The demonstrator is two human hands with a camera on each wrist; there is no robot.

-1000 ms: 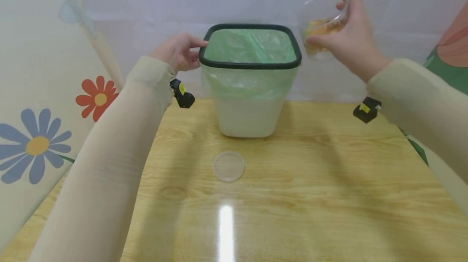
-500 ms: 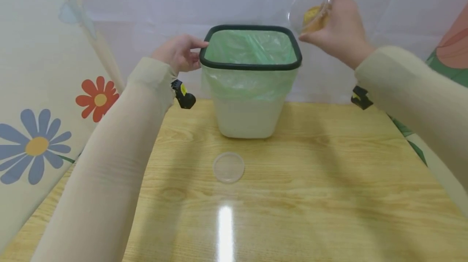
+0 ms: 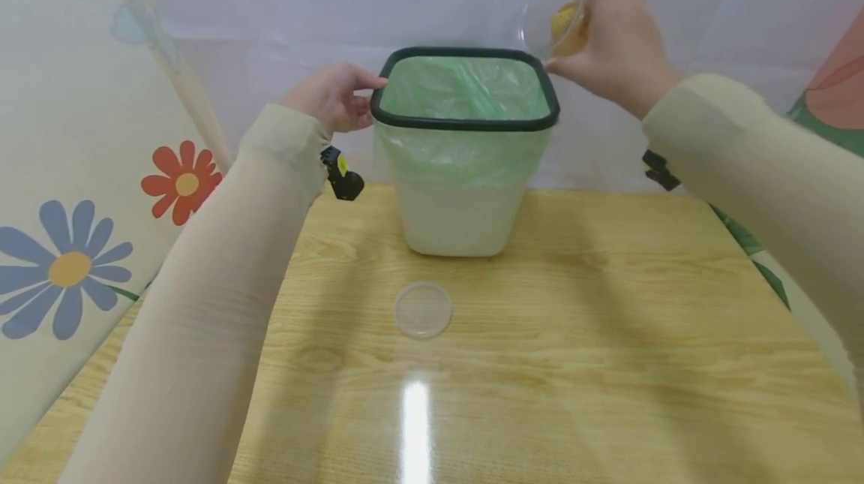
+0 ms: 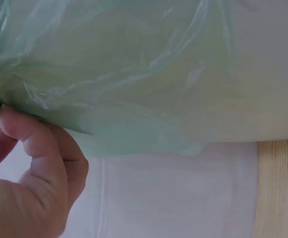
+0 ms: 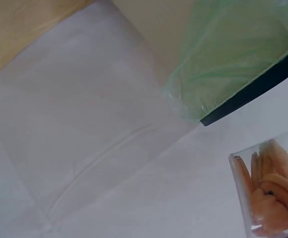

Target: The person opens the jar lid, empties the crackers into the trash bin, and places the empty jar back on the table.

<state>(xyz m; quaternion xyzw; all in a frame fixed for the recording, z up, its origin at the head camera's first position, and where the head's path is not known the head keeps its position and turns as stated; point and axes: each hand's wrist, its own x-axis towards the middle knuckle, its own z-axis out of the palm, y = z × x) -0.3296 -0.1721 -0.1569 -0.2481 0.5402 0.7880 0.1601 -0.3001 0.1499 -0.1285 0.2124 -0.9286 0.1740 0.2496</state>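
You are gripping a clear plastic cup [image 3: 555, 7] holding orange-yellow food pieces [image 3: 563, 22] in your right hand [image 3: 617, 34], its fingers curled round the cup and clamped on it. You are holding it tilted on its side, mouth turned toward your left, raised above the far right corner of the white square bin [image 3: 462, 146] with the dark green rim [image 3: 466, 122] and the pale green plastic liner [image 3: 466, 86]. Your left hand [image 3: 331, 97] is steadying that bin at its left edge, the fingers [image 4: 25, 134] bent and pressing on the rim and the liner folded over it. The bin is standing upright at the far side of the light wooden tabletop [image 3: 574, 334]. A round clear plastic lid [image 3: 422, 308] is lying flat on the tabletop just in front of the bin, apart from both hands.
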